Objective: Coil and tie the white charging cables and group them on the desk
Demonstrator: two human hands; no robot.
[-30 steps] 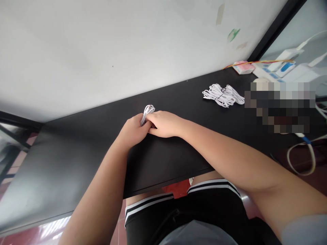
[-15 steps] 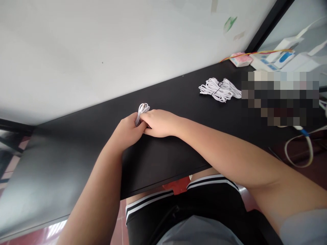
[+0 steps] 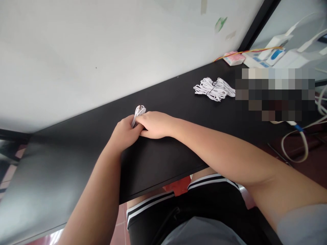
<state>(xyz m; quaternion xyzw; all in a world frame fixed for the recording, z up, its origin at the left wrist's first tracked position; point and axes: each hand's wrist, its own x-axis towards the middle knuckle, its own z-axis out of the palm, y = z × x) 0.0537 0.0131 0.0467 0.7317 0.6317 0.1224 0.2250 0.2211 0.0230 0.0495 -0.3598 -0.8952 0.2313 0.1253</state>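
Observation:
A coiled white cable (image 3: 139,111) sticks up between my two hands, just above the black table (image 3: 163,166). My left hand (image 3: 127,132) is closed around its lower left side. From the right, my right hand (image 3: 155,124) meets it with the fingers pinched on the same coil. Both thumbs come close together on the near side, and the lower part of the cable is hidden by the fingers. Farther right, a pile of bundled white cables (image 3: 213,89) lies on the table, with a dark tie around it.
A white wall (image 3: 102,44) borders the table's far edge. At the back right are a pink-and-white packet (image 3: 233,58) and a power strip (image 3: 255,61) with white chargers and cords plugged in. A blurred patch covers the right end. A white cable loop (image 3: 305,153) hangs there.
The whole view has shifted slightly, so table and cable pile appear a little farther left. Both hands keep their hold on the coiled cable, with hardly any change in grip.

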